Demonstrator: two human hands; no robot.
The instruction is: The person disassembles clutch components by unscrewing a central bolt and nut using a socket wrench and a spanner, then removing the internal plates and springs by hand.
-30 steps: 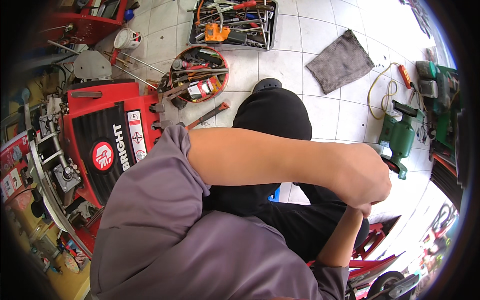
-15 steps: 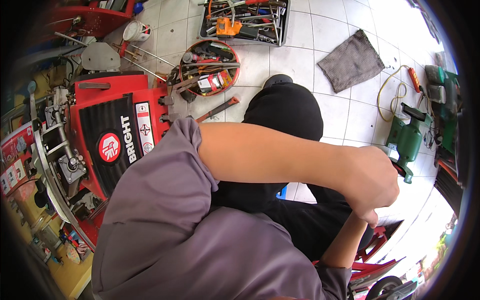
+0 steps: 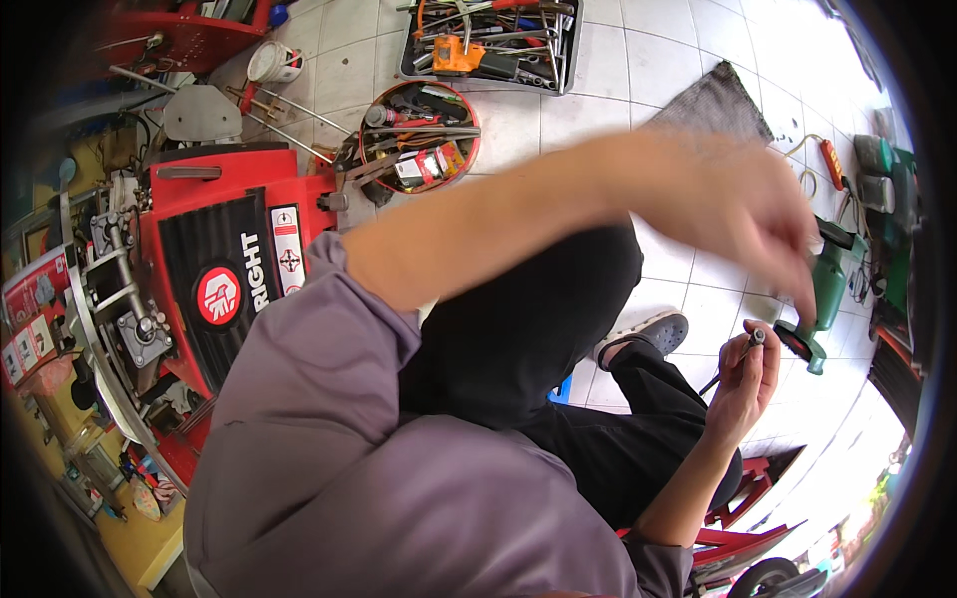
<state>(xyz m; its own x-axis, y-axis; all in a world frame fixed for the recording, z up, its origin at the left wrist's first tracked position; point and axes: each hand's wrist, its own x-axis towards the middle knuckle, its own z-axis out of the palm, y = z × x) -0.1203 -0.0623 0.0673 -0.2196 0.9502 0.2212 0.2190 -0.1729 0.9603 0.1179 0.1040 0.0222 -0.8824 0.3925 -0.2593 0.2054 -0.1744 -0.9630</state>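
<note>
My left hand [image 3: 733, 204] is raised over the floor at the right, its fingers pointing down and smeared by motion. Whether it holds anything cannot be made out. Below it, my right hand [image 3: 746, 384] has its fingers curled around a small metal part [image 3: 758, 338] with a round end. A thin dark length, cable or rod, shows beside that hand at its left. The two hands are apart. Just right of them, a green power tool [image 3: 829, 284] lies on the tiles, partly covered by my left fingers.
A round tub of tools [image 3: 473, 149] and a grey tray of hand tools [image 3: 573, 50] stand ahead. Left is a red and black machine [image 3: 224, 259]. A grey cloth [image 3: 723, 100] lies on the floor. My shoe [image 3: 663, 331] stands near my right hand.
My left hand has come off my right hand and swung up and away. My right hand and the metal part in it have come into sight, as has my shoe.
</note>
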